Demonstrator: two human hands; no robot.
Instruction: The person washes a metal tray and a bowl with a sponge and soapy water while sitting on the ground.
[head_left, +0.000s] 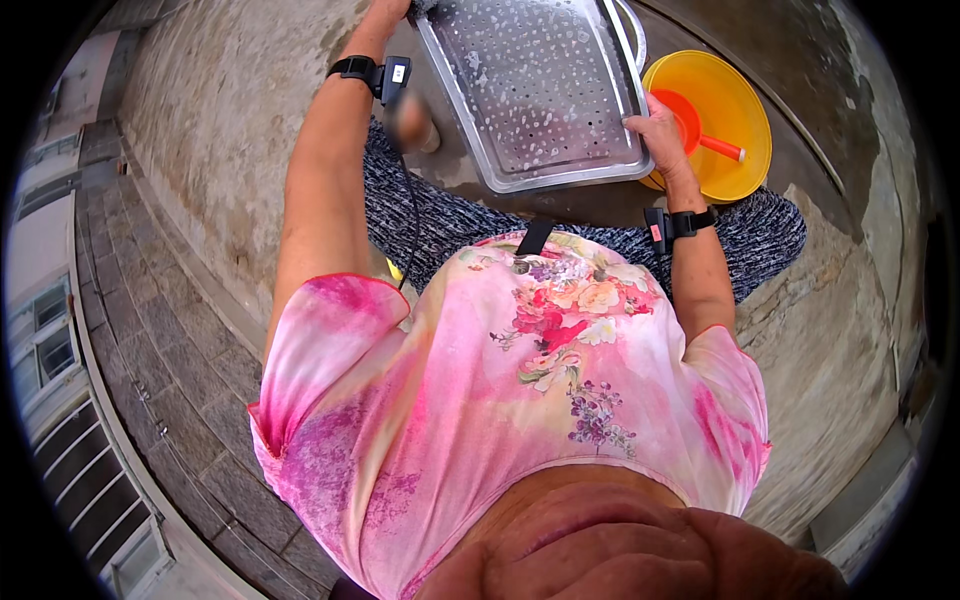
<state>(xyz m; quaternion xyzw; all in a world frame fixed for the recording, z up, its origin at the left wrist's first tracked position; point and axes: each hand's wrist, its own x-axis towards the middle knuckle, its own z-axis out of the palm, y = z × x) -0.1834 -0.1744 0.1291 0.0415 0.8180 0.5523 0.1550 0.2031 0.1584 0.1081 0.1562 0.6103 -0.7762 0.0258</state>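
Note:
A perforated metal tray (544, 90), wet with drops and whitish suds, is tilted in front of me. My right hand (658, 133) grips its right rim near the lower corner, thumb on the inside. My left hand (391, 7) is at the tray's upper left corner, mostly cut off by the picture's top edge. Beside it is a grey, rough-textured thing (426, 4), possibly a scrubber; how my fingers hold it is hidden. Right of the tray stands a yellow plastic basin (731, 82), with a red dipper (680, 120) inside, partly behind my right hand.
A pale curved rim (636, 34) shows behind the tray's right side. My knees in dark patterned trousers (420, 217) are spread on both sides. The concrete ground (225, 97) has wet patches. A thin cable (414, 217) hangs from the left wrist device.

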